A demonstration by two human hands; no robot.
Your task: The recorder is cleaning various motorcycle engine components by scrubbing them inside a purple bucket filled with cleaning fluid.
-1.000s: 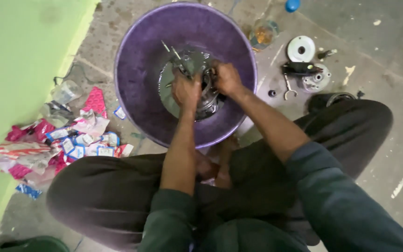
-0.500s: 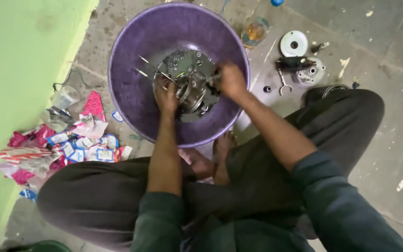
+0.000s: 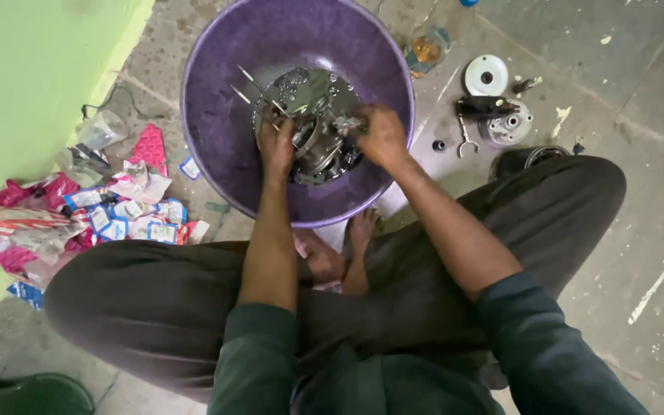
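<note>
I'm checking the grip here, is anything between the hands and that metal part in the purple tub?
Nothing visible is. The left hand and the right hand both rest directly on the round metal part, one on each side, inside the purple tub. Thin metal rods stick out beyond the left hand, not between.

Grey concrete floor (image 3: 639, 84) under purple basin (image 3: 217, 92), torn wrappers (image 3: 86, 219), metal parts (image 3: 501, 115)
</note>
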